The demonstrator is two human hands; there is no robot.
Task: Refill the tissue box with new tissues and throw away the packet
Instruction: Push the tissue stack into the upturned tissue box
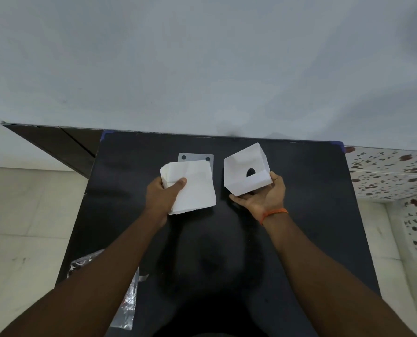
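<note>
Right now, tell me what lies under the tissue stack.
Under the tissue stack, held in the left hand's grip, a grey plate with two dark dots lies on the black table. Its near part is covered.

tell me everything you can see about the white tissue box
The tissue box is a plain white cube that looks like plastic or stiff card. It is turned so its open side faces the camera, showing an empty white interior with a dark oval slot in the inner face. It is tilted, with one corner pointing away. The right hand holds it from below at its near edge, above the black table, to the right of the tissue stack.
</note>
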